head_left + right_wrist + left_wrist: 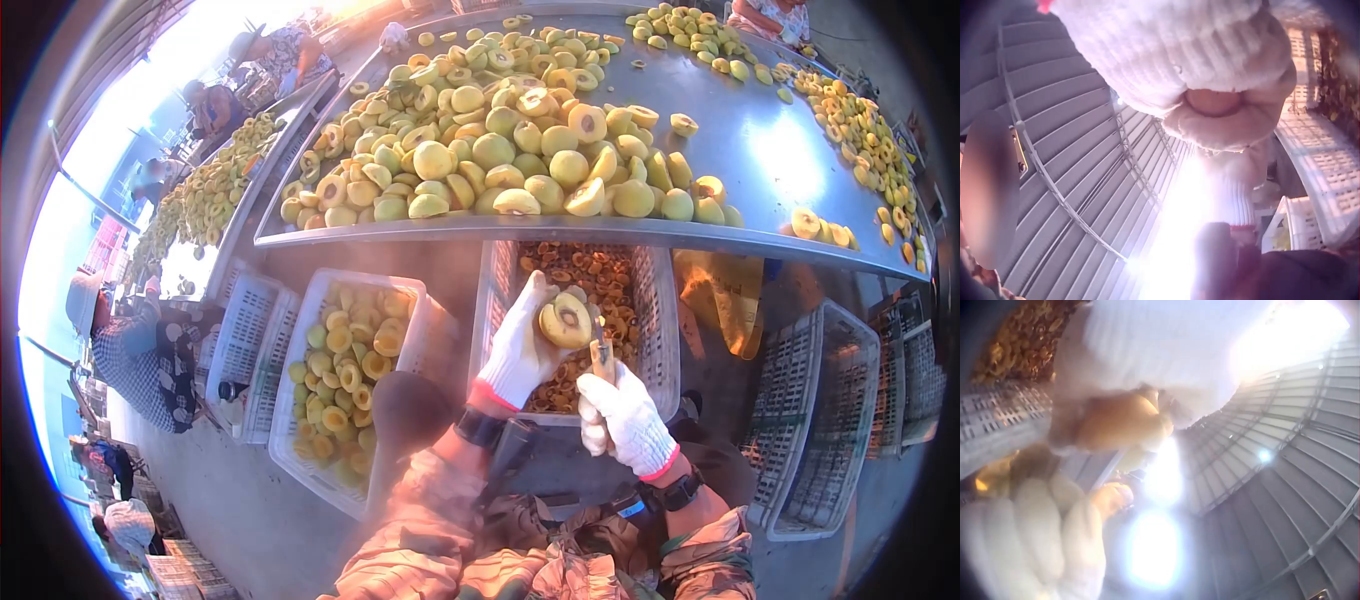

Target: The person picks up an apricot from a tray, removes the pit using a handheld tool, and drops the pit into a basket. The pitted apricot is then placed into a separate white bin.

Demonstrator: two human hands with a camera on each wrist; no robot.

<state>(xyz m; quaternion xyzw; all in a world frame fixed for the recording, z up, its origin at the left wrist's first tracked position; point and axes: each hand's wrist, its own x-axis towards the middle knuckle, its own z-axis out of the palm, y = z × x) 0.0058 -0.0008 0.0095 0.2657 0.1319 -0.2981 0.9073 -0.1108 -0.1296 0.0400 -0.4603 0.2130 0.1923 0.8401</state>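
My left hand (522,345), in a white knit glove, holds a halved yellow-green stone fruit (566,320), its cut face with the brown centre turned up. Close at its right side, my gloved right hand (628,420) grips a short knife (601,362) by its wooden-looking handle. The knife's narrow blade points up beside the fruit. In the left wrist view the flat grey blade (1089,467) spans the space between the hands, and a bare thumb tip (1114,497) shows past the glove. The right wrist view mostly shows the glove's back, with the knife hidden.
Below the hands sits a crate (660,330) of brown pits and scraps. A white crate (300,465) of fruit halves stands to the left, stacked crates (800,420) to the right. Ahead is a metal table (740,120) heaped with halved fruit (490,150). Other people (150,350) sit at left.
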